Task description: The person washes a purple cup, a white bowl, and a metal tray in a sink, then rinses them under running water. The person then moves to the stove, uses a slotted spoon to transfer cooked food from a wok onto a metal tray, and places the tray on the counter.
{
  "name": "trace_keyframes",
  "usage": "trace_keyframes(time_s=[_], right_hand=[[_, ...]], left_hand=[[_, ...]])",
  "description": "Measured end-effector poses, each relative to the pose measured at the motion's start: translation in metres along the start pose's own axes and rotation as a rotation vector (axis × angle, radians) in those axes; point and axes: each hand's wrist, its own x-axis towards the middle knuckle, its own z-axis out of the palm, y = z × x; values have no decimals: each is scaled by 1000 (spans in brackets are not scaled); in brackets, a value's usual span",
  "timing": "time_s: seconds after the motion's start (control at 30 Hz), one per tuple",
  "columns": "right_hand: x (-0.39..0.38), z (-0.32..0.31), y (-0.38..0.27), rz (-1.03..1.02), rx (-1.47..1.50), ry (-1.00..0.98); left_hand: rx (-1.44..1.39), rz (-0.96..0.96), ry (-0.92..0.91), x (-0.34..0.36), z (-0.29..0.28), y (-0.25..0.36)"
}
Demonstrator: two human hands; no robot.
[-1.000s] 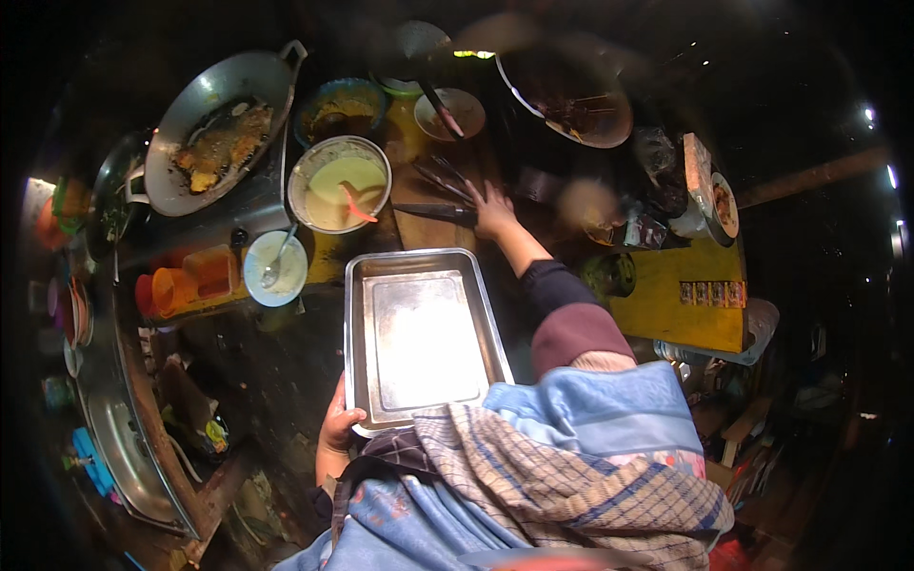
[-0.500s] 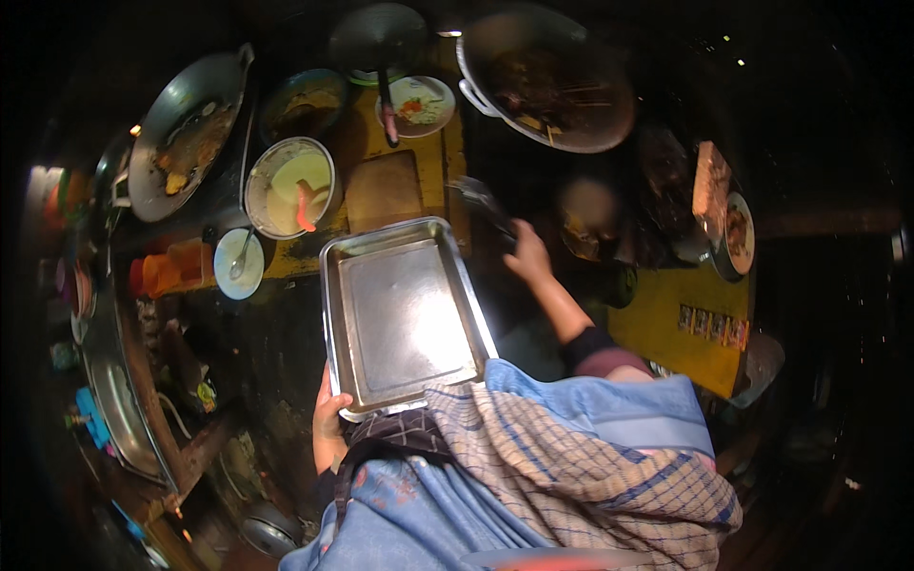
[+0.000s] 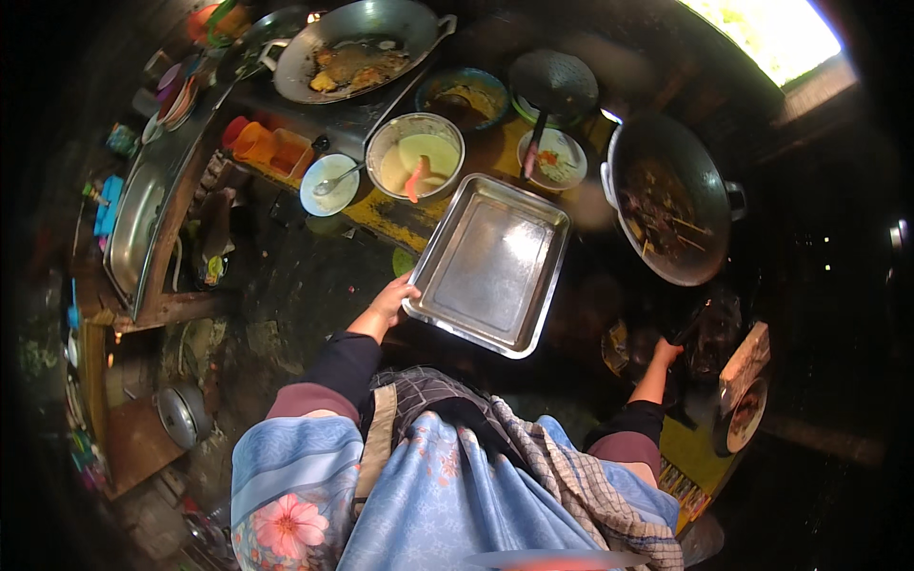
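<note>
My left hand grips the near left corner of a rectangular metal tray, its thumb over the rim. The tray is held level in front of me with nothing in it. Off to the right, my right hand is closed around a dark long-handled utensil. Its far end blends into the shadow, so its kind cannot be made out. Beyond that hand stands a large wok with dark food and several thin sticks inside.
Past the tray are a pot of pale batter, a plate of chopped vegetables and a skimmer. A wok with fried pieces sits far left, near a small bowl with a spoon. A sink lies left; a brick-like block stands right.
The view has turned rightward. My right hand has moved the dark utensil away from the tray, out to the right beside the wok. The tray stays in my left hand, now tilted the other way in view.
</note>
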Motion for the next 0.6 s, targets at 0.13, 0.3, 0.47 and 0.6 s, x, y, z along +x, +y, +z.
trace_keyframes(time_s=[0.13,0.3,0.47,0.6], right_hand=[[27,23,-5,-125,-53,4],[22,24,-7,-402,-154,-59],[19,22,-34,-414,-191,-122],[14,17,-42,-428,-148,-201]], left_hand=[[-37,102,154,35,3,-11],[345,223,550,46,13,-16],[862,292,661,41,15,-15],[675,-10,525,38,18,-14]])
